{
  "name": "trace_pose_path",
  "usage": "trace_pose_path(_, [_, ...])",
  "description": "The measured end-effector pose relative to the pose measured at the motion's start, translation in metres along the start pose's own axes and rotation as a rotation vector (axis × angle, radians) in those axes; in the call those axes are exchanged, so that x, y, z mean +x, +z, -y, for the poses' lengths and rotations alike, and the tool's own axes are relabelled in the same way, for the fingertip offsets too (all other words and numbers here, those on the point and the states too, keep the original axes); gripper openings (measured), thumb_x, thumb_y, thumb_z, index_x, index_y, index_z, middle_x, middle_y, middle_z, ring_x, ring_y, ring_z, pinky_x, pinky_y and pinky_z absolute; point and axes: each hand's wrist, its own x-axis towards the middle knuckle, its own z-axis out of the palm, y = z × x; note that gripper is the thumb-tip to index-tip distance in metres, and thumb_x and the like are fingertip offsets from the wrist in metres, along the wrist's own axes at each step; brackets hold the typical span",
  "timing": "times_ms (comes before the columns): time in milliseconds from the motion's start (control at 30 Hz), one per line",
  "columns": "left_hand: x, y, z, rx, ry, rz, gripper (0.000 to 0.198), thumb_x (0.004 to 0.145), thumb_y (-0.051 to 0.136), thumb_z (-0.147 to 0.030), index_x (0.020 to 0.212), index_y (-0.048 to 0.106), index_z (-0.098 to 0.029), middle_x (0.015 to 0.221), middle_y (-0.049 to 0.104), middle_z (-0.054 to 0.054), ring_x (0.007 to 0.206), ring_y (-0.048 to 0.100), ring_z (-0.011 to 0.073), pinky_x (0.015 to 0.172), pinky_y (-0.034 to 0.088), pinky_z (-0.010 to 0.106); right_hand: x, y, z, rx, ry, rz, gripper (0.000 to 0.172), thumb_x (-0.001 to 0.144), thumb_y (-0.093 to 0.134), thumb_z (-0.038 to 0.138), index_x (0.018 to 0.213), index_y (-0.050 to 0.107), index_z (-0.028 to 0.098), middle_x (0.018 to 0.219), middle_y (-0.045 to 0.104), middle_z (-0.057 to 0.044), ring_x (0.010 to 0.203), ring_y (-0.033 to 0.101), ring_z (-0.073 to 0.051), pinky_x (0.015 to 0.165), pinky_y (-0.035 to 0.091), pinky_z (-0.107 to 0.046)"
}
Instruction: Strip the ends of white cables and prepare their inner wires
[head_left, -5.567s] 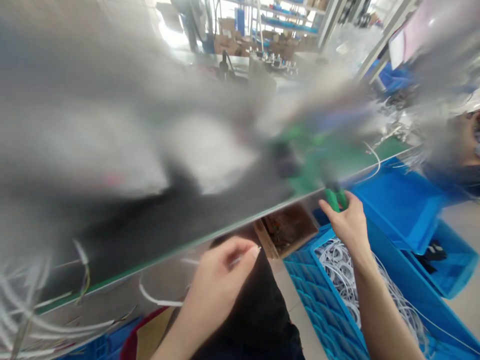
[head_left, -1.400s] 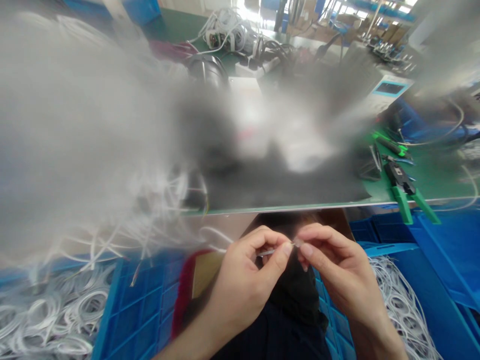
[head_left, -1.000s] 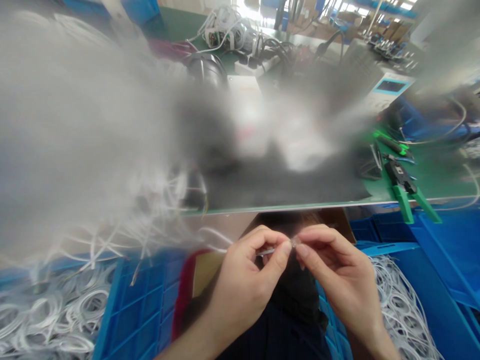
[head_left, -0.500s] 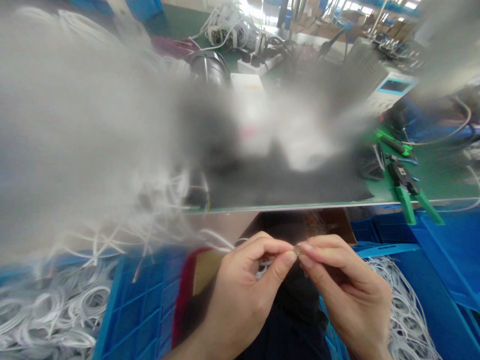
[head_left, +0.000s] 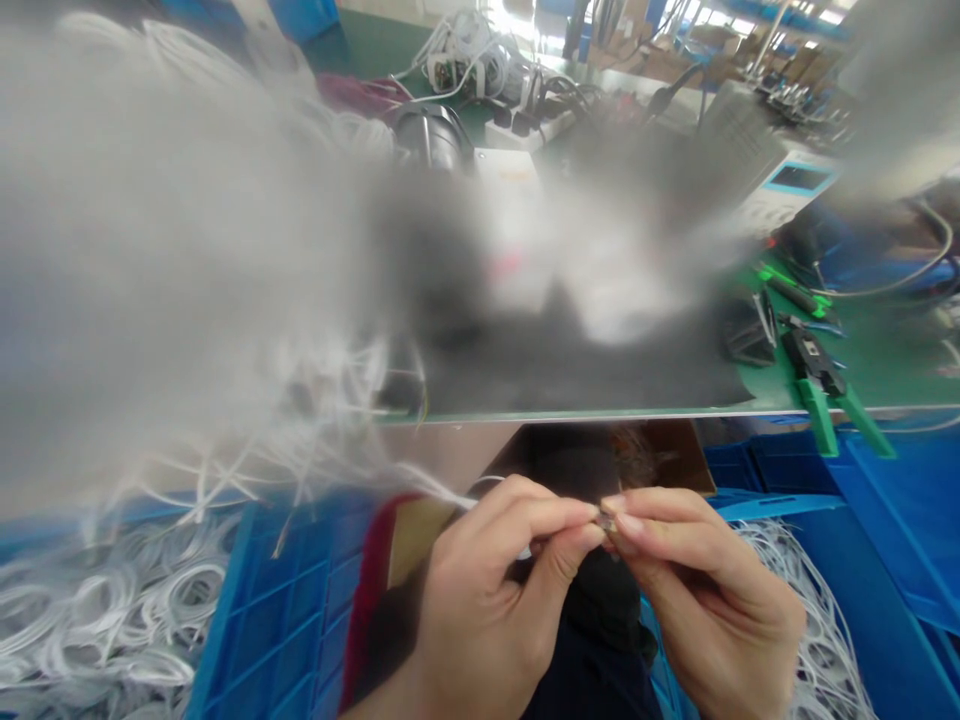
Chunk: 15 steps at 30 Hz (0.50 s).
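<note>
In front of my lap, just below the table edge, my two hands meet at the fingertips. A white cable (head_left: pixel 431 482) runs from the left into my left hand (head_left: pixel 499 580), whose thumb and forefinger are pinched near its end. Between the fingertips shows a small greyish-brown piece (head_left: pixel 606 520), seemingly at the cable end; it is too small to name. My right hand (head_left: pixel 712 590) pinches the other side of this piece with thumb and fingers.
Blue crates hold coiled white cables (head_left: pixel 180 600) at the left and more cables (head_left: pixel 825 630) at the right. On the green table (head_left: pixel 885 370) lie green-handled crimping pliers (head_left: pixel 817 370). A blurred white mass covers the upper left. Behind are a power strip (head_left: pixel 529 130) and an instrument with a screen (head_left: pixel 799 178).
My right hand has shifted slightly right and down, its fingers changing position on the small piece. The left hand is turned a little, still pinching. The whole view has shifted slightly.
</note>
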Motion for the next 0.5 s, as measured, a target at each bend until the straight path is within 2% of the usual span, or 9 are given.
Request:
trace_pose_path(167, [-0.0032,0.0013,0.0022,0.037,0.113,-0.037,0.019,0.095,0.08,-0.006,0.106,0.082,-0.022,0.093,0.08,-0.002,0.082,0.075,0.009,0.077,0.058,0.018,-0.0021,0.0009,-0.0014,0.021,0.014,-0.015,0.042,0.09,0.076,-0.009,0.112,0.084,0.025,0.115,0.082,0.001,0.103,0.079,-0.012,0.091,0.065,-0.019])
trace_pose_path(500, [-0.0025,0.0001,0.0001,0.047,0.154,-0.05,0.025,0.093,0.081,-0.003,0.107,0.082,-0.023,0.098,0.083,-0.002,0.083,0.077,0.0107,0.078,0.06,0.021,-0.0022,0.0,-0.0011,0.025,0.019,-0.012,0.042,0.089,0.076,-0.009,0.111,0.084,0.026,0.113,0.083,0.001,0.101,0.079,-0.013,0.09,0.065,-0.02])
